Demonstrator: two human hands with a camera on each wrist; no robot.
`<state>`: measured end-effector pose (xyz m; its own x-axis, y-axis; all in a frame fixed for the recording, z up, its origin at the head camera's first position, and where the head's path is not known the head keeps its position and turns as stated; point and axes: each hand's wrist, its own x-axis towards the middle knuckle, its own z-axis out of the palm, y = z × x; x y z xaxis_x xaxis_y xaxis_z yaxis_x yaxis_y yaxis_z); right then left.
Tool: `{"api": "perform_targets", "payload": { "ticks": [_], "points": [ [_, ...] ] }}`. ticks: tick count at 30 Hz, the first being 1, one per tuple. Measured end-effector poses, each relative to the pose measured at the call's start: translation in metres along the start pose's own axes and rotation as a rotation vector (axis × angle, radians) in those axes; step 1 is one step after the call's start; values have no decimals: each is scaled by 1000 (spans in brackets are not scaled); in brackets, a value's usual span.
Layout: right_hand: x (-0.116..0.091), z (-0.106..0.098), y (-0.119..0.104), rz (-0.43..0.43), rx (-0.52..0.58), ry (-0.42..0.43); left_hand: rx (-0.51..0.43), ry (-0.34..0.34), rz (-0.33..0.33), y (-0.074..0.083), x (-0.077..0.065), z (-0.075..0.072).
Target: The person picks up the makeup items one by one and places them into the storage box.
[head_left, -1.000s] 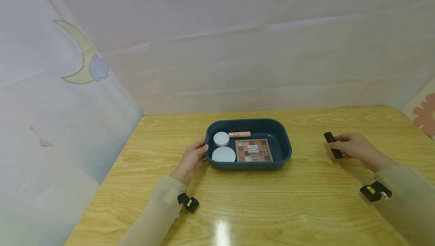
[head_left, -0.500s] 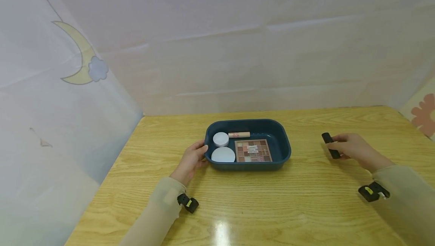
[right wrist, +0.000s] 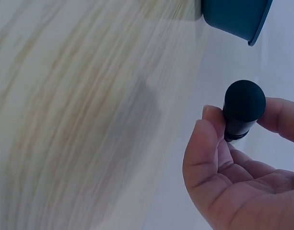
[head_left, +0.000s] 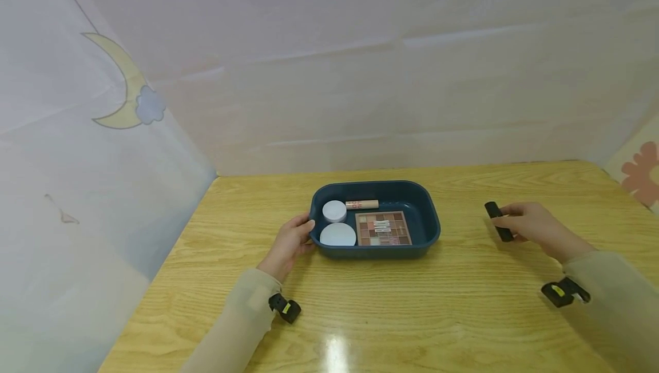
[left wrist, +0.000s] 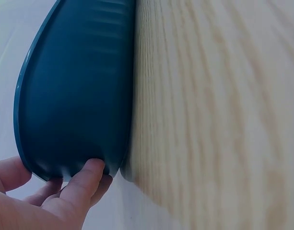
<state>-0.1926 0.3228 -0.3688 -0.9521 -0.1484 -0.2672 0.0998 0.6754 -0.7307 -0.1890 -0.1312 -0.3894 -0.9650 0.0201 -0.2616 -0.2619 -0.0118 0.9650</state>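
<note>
My left hand grips the left end of a dark blue plastic tray, thumb on its rim and fingers against the outer wall, as the left wrist view shows. Inside the tray lie a small round white jar, a larger white round compact, a peach tube with red lettering and an eyeshadow palette. Right of the tray, my right hand pinches a black lipstick tube between thumb and fingers. It is held above the table, with a shadow below.
The tray stands on a yellow wood-grain table. A pale cloth backdrop rises along the back edge and left side, with a printed moon. Black wrist cameras sit on both sleeves.
My right hand has shifted slightly left with the lipstick tube, towards the tray. The left hand and the tray stay practically where they were.
</note>
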Motion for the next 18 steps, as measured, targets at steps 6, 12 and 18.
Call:
{"api": "perform_targets", "payload": {
  "ticks": [6, 12, 18],
  "points": [
    [0, 2, -3, -7, -2, -6, -5, 2, -8, 0, 0, 1],
    [-1, 4, -8, -28, -8, -9, 1, 6, -12, 0, 1, 2],
    [-2, 6, -12, -50, -3, -3, 1, 3, -5, 1, 0, 2]
  ]
}}
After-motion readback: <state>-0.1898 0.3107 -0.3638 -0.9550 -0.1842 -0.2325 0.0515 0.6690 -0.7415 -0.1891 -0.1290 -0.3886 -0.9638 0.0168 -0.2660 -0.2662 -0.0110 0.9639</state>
